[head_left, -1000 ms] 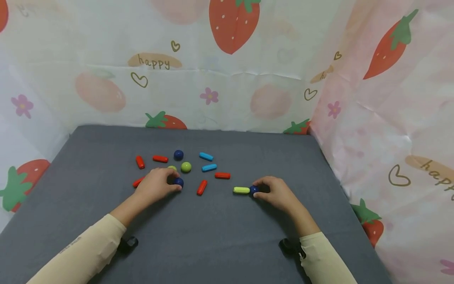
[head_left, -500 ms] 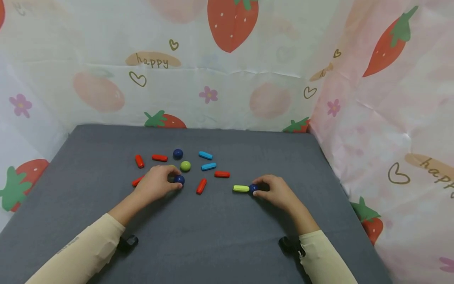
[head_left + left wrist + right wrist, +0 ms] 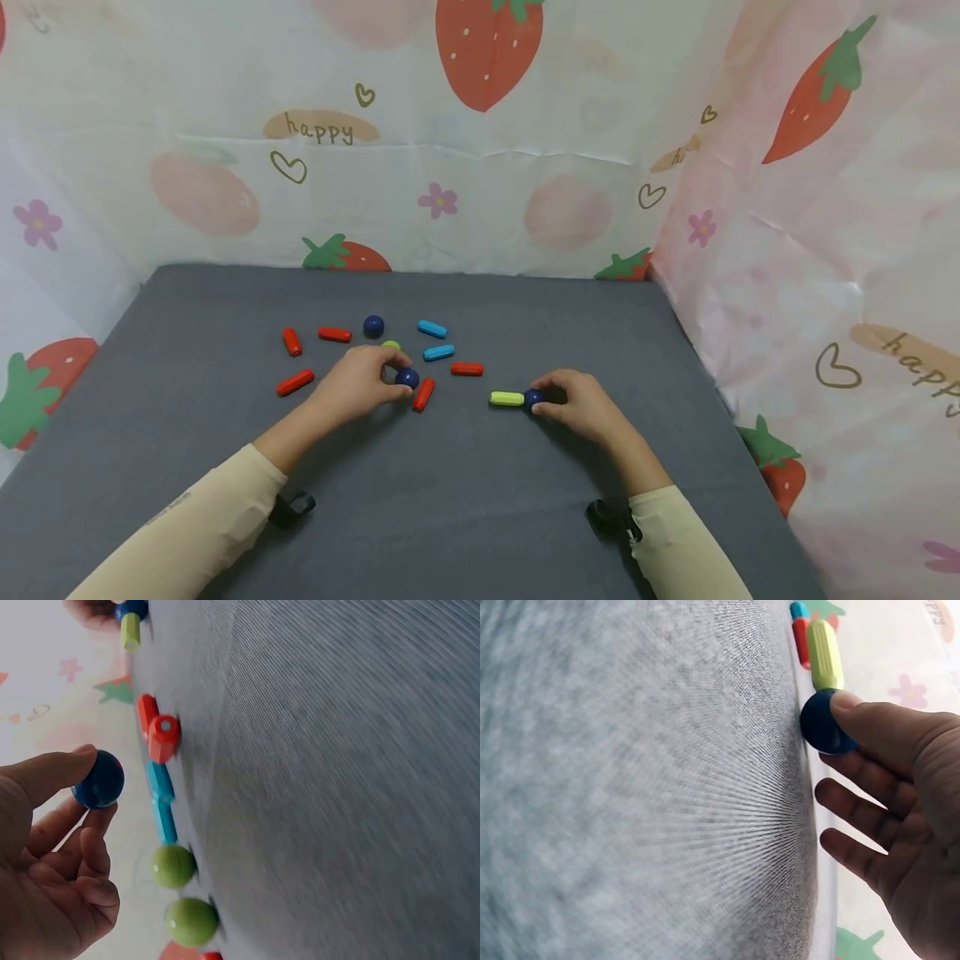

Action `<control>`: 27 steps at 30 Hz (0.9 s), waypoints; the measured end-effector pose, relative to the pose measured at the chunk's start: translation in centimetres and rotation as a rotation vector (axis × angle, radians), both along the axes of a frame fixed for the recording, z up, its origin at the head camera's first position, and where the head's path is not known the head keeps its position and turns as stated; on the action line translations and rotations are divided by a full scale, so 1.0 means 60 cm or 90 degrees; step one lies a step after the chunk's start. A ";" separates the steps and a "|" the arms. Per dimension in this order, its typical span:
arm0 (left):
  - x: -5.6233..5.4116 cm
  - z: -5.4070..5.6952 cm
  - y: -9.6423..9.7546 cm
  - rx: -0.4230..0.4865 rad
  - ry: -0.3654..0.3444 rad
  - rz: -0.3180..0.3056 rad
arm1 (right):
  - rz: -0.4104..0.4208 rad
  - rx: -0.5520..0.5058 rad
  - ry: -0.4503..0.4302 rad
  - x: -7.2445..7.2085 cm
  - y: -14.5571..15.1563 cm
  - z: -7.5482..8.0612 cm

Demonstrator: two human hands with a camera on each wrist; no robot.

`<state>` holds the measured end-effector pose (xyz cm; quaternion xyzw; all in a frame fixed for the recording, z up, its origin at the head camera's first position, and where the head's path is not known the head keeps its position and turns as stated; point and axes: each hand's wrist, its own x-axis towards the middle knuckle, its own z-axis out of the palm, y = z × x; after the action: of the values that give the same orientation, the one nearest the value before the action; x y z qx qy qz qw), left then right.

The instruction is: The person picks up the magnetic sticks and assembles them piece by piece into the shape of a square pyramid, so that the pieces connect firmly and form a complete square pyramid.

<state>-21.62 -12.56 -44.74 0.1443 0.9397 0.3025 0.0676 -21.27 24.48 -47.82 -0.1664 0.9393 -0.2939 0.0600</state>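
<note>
Between thumb and fingers, my left hand (image 3: 365, 377) pinches a dark blue ball (image 3: 100, 780), held above the cloth in the left wrist view. A red stick (image 3: 423, 394) lies just right of that ball in the head view. My right hand (image 3: 581, 398) pinches a second dark blue ball (image 3: 827, 722). A yellow-green stick (image 3: 507, 399) joins this ball end-on and points left. Two green balls (image 3: 173, 865) sit on the cloth near the left hand; in the head view that hand mostly hides them.
More red sticks (image 3: 295, 382) lie at the left and another red stick (image 3: 467, 368) nearer the middle. Two light blue sticks (image 3: 438, 352) and a loose dark blue ball (image 3: 373, 326) are farther back. Grey cloth (image 3: 450, 517) covers the table; a strawberry-print curtain (image 3: 480, 167) stands behind it.
My left hand has moved right with its dark blue ball, toward the red stick, uncovering a red stick at the left. The right hand has stayed in place.
</note>
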 end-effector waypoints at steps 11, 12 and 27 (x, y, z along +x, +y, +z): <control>-0.011 -0.004 0.064 0.054 -0.050 -0.035 | 0.001 0.003 0.006 0.001 0.000 0.001; -0.012 -0.006 0.069 0.059 -0.054 -0.038 | 0.001 0.003 0.006 0.001 0.000 0.000; -0.024 -0.035 0.132 0.027 -0.051 -0.045 | 0.005 0.005 0.011 -0.006 0.004 -0.008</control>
<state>-23.03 -4.61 -46.82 0.1665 0.9240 0.3254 0.1125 -21.61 24.71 -48.32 -0.1723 0.9402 -0.2890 0.0538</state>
